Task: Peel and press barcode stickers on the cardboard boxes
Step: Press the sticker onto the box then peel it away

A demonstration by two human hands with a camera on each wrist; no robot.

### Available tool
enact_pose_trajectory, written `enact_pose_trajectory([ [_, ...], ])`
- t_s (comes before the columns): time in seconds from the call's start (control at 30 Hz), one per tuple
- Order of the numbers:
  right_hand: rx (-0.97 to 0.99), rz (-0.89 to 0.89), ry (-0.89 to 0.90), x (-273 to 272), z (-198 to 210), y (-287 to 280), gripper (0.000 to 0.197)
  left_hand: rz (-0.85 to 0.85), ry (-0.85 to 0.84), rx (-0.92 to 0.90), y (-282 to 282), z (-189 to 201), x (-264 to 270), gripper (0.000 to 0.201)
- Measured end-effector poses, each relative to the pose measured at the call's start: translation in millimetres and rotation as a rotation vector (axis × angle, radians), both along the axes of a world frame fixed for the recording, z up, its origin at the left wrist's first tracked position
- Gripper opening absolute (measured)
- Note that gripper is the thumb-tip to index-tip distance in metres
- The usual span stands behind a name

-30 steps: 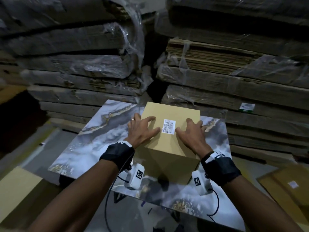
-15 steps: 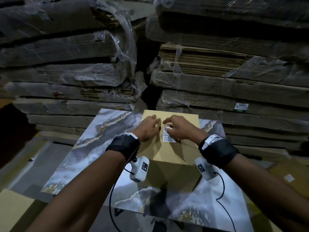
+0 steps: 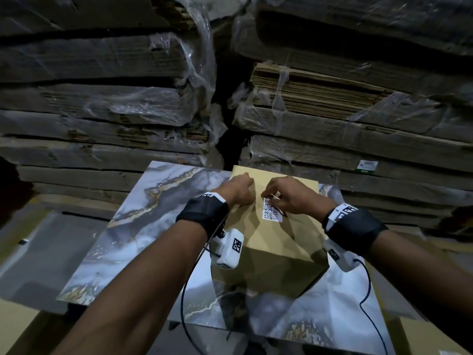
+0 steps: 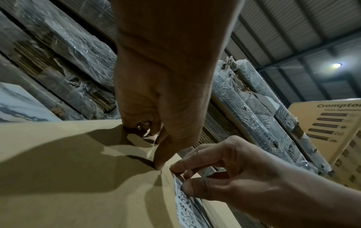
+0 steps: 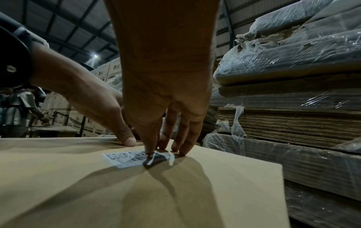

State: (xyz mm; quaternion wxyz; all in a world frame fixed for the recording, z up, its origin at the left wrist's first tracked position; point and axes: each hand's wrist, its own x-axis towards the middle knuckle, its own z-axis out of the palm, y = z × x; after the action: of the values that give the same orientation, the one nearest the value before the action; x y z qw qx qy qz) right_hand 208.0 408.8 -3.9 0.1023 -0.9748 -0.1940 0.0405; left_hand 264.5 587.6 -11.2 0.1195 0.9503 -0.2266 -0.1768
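Note:
A tan cardboard box (image 3: 268,242) stands on the marble-patterned table (image 3: 158,226). A white barcode sticker (image 3: 271,213) lies on its top. My right hand (image 3: 284,197) pinches the sticker's far end between thumb and index. In the right wrist view that end (image 5: 162,155) curls up off the box (image 5: 175,192) while the near part of the sticker (image 5: 125,158) lies flat. My left hand (image 3: 239,192) sits just left of the sticker with fingers curled. In the left wrist view its thumb tip (image 4: 159,163) presses the box top (image 4: 68,177). A pale sliver shows inside the curl; what it is stays unclear.
Tall stacks of plastic-wrapped flattened cardboard (image 3: 332,111) stand right behind the table. Flat cardboard (image 3: 15,324) lies low at the left. Printed cartons (image 4: 328,123) stand to one side, and another person (image 5: 17,111) works at a far table.
Both hands lay flat on the box on either side of the sticker. They have come together at its far end: the left has curled and the right has pinched the sticker's edge.

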Motion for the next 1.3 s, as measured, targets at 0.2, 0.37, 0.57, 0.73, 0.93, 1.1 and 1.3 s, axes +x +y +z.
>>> enact_pose_trajectory([
  [0.2,0.021,-0.067,-0.004,-2,-1,7,0.022,0.038,0.059,-0.006,0,7,2,0.026],
  [0.37,0.057,-0.055,0.062,-12,8,1,0.025,0.014,0.100,0.019,-6,1,5,0.062],
  [0.57,0.035,-0.055,0.147,-32,14,-25,0.059,0.020,0.047,-0.019,0,9,-4,0.055],
  [0.73,0.096,-0.015,0.073,-39,6,-30,0.051,0.031,-0.034,-0.029,-4,5,-3,0.039],
  [0.93,0.047,0.035,0.016,-35,5,-23,0.033,0.043,-0.021,-0.035,-4,8,-6,0.049],
  [1.1,-0.027,0.048,-0.005,-37,6,-19,0.024,0.069,0.004,-0.063,-2,10,-4,0.061],
  [1.3,0.065,-0.027,-0.028,-22,3,-18,0.027,0.072,-0.028,-0.057,-2,7,0,0.059],
])
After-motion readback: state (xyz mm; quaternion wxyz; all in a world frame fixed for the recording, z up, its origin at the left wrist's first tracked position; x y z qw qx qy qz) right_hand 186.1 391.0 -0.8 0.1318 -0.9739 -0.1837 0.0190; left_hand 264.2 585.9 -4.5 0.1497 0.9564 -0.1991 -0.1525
